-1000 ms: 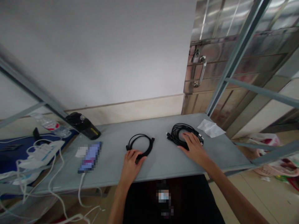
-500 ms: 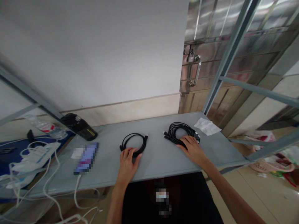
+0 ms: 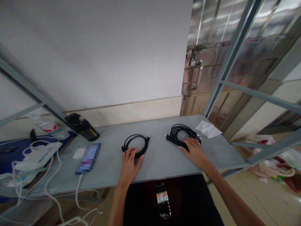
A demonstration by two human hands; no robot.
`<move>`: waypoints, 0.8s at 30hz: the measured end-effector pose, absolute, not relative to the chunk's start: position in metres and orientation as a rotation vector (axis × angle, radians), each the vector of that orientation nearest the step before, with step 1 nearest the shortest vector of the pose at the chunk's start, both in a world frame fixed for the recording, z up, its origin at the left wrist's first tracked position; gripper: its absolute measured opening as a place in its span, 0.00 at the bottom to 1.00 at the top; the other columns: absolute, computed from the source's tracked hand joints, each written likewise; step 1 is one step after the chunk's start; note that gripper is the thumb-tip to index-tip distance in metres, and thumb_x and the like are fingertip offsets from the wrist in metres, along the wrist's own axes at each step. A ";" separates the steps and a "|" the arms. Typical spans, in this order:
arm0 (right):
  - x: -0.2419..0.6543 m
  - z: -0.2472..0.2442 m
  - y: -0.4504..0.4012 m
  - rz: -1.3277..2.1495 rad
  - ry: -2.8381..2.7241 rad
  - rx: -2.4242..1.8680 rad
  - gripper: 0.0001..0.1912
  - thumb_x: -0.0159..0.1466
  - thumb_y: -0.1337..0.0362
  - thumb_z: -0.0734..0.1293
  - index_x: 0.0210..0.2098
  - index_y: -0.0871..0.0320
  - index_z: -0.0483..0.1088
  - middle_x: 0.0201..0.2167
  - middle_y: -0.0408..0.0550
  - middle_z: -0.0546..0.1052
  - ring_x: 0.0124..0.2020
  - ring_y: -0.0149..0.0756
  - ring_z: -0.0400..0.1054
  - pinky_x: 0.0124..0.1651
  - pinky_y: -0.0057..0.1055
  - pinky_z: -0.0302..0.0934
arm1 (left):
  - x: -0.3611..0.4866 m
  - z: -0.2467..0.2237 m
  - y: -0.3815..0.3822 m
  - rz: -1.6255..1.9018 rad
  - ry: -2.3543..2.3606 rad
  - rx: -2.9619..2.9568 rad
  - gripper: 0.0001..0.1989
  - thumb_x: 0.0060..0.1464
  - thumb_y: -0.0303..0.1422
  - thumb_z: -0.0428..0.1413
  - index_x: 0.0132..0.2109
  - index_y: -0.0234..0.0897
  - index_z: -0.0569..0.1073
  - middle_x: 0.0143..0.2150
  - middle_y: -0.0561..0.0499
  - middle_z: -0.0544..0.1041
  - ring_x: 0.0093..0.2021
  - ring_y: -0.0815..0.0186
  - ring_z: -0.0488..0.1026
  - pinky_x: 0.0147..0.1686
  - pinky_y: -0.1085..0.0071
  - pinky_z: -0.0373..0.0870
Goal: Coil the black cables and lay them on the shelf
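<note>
A thin black cable (image 3: 146, 145), wound into a loose ring, lies flat on the grey tabletop (image 3: 113, 169). My left hand (image 3: 130, 160) rests on the ring's near side, its fingers slightly bent and its thumb spread away from them. To the right lies a thicker coil of black cables (image 3: 175, 133), with plugs poking out on its left and right sides. My right hand (image 3: 193, 150) lies over the near right part of that coil, with the thumb held apart toward the left. Both hands hide the parts of the cables beneath them.
A phone (image 3: 89, 157) with a white cord lies left, before a black device (image 3: 82, 126). A plastic bottle (image 3: 50, 127) and white power strips (image 3: 39, 157) are farther left. Crumpled tissue (image 3: 208, 128) lies right. Another phone (image 3: 163, 201) lies on my lap. Metal posts (image 3: 231, 59) frame the table.
My hands and both cable coils keep their places on the table. The view has shifted slightly, and the screen of the phone on my lap shows more clearly.
</note>
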State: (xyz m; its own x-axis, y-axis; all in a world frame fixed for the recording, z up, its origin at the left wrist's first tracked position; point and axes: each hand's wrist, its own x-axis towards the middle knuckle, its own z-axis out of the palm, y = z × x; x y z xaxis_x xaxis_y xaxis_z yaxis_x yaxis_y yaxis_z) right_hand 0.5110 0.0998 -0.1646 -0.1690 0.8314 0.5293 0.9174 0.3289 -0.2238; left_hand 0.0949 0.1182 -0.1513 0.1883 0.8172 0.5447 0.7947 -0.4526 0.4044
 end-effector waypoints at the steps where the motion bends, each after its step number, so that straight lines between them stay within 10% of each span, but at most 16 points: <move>1: 0.511 -0.165 0.100 -0.197 -2.026 -1.526 0.19 0.82 0.47 0.63 0.52 0.55 0.74 0.48 0.58 0.81 0.53 0.55 0.77 0.61 0.53 0.69 | 0.095 -0.151 0.118 1.131 1.629 2.391 0.20 0.73 0.50 0.59 0.62 0.44 0.78 0.61 0.39 0.79 0.62 0.42 0.74 0.67 0.39 0.71; 24: 0.510 -0.160 0.099 -0.194 -1.884 -1.507 0.23 0.85 0.50 0.53 0.44 0.53 0.72 0.39 0.55 0.82 0.44 0.51 0.78 0.54 0.46 0.68 | 0.092 -0.155 0.119 1.140 1.614 2.346 0.17 0.73 0.45 0.59 0.61 0.45 0.79 0.60 0.41 0.79 0.62 0.43 0.75 0.68 0.40 0.71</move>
